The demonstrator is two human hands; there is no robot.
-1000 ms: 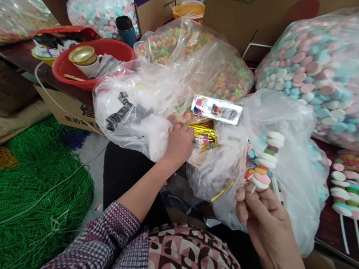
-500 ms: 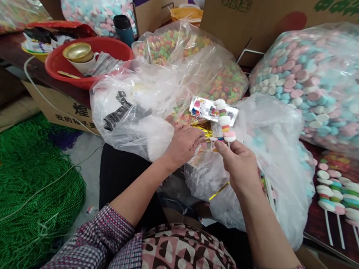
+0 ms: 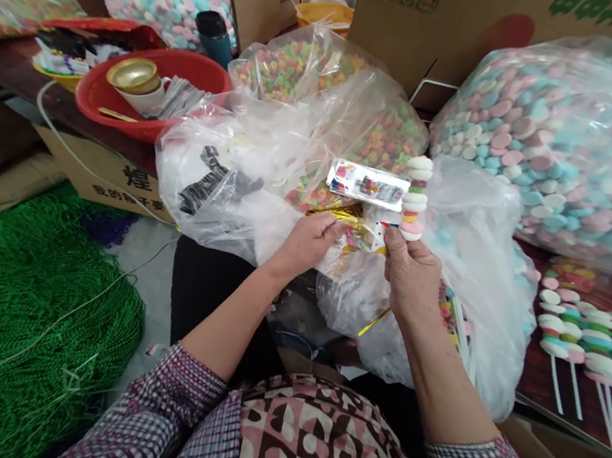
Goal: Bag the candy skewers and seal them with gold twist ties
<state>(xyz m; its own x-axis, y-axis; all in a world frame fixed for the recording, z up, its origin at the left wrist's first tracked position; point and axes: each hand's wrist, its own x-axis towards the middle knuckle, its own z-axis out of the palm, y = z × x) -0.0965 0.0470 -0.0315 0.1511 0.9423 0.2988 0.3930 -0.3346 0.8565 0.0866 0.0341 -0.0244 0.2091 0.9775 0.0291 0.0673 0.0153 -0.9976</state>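
Note:
My right hand [image 3: 412, 273] grips the stick of a candy skewer [image 3: 415, 198], a stack of white, pink and coloured discs that stands upright above my fingers. My left hand [image 3: 307, 241] is closed on a printed clear wrapper [image 3: 371, 234] that reaches across to my right hand, with gold twist ties [image 3: 343, 218] lying just above its fingers. Both hands work over open clear plastic bags [image 3: 241, 194] on my lap. A small printed card packet [image 3: 367, 184] lies on the bags just behind the skewer.
Big bags of pastel candy discs [image 3: 559, 139] and of small multicoloured candies [image 3: 310, 72] stand behind. Finished skewers [image 3: 588, 342] lie on the table at right. A red basin [image 3: 144, 102] with a gold-lidded jar sits at left, and green netting [image 3: 11, 319] covers the floor.
My right hand carried the skewer from the lower right up to meet my left hand and turned it upright. My left hand lifted slightly off the bags.

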